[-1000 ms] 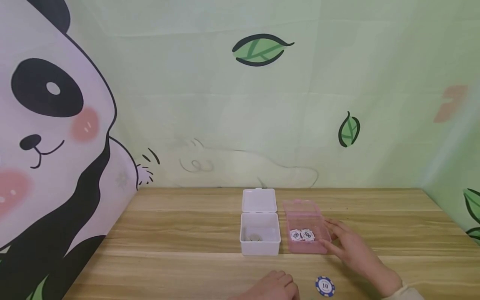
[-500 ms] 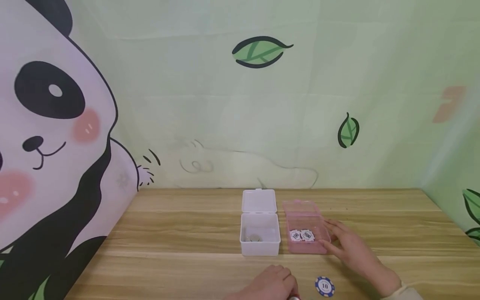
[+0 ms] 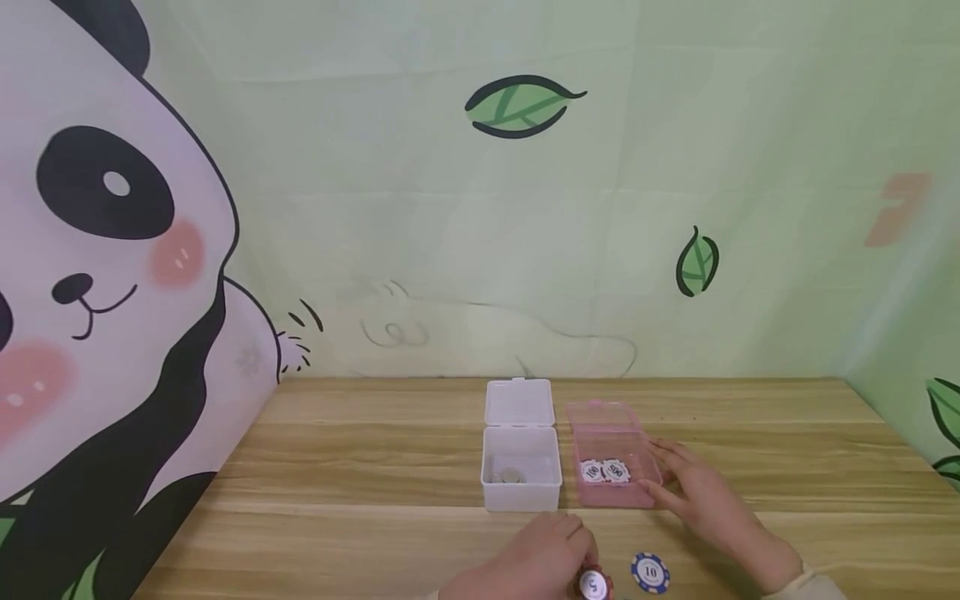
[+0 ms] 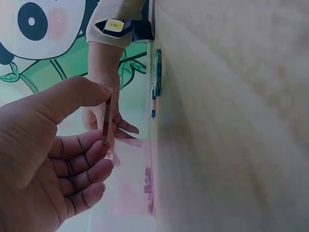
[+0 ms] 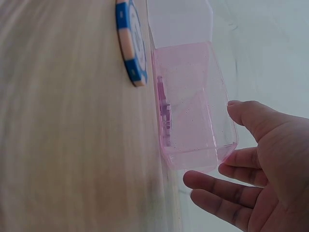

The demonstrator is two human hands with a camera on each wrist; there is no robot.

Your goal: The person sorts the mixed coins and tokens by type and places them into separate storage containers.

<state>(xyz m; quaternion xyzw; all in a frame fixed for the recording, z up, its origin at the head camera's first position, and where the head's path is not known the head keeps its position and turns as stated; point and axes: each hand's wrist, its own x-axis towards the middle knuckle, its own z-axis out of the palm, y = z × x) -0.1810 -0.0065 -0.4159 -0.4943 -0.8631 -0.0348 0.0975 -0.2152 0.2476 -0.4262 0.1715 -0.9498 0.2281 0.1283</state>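
Observation:
My left hand (image 3: pixel 528 554) pinches a red poker chip (image 3: pixel 595 583) marked 5 between thumb and fingers, just above the table's near edge. Edge-on, the same chip (image 4: pixel 106 118) shows in the left wrist view. At the right side of an open pink see-through box (image 3: pixel 611 492), my right hand (image 3: pixel 712 508) holds the box's end, thumb towards the front and fingers behind. Two white poker chips (image 3: pixel 604 471), one reading 100, lie inside it. The thumb and some fingertips meet the box wall in the right wrist view; the other fingers extend past it.
A white box (image 3: pixel 521 496), lid raised, stands left of the pink one with a small round thing (image 3: pixel 510 476) inside. A blue poker chip (image 3: pixel 650 572) marked 10 lies on the wooden table (image 3: pixel 360 475). In the left wrist view a green chip (image 4: pixel 158 72) lies nearer.
My left hand has risen slightly from the near edge and moved forward, bringing the red chip into sight. The right hand has stayed at the pink box.

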